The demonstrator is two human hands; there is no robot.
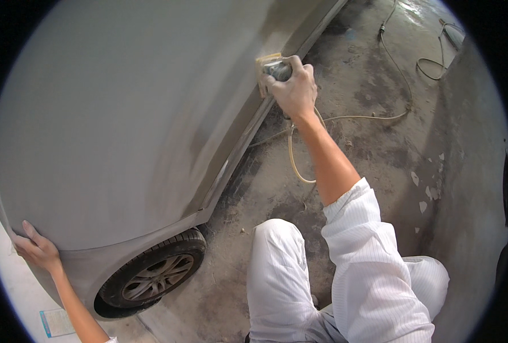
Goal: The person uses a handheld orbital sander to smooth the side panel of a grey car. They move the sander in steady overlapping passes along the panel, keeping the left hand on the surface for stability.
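My right hand is wrapped round an air sander, dusty and dark on top with a yellowish rectangular pad. The pad lies against the lower part of a grey car body panel, just above the sill. A pale hose hangs from the sander down to the floor. At the far left my left hand rests flat on the car's bodywork above the wheel arch, its fingers stretched out and holding nothing. Darker smudged patches run along the panel's lower edge.
Below the left hand is the car's wheel with a black tyre. The hose trails over the dusty, stained concrete floor, and more hose lies coiled at upper right. A grey wall stands on the right. My white-trousered knee is near the car.
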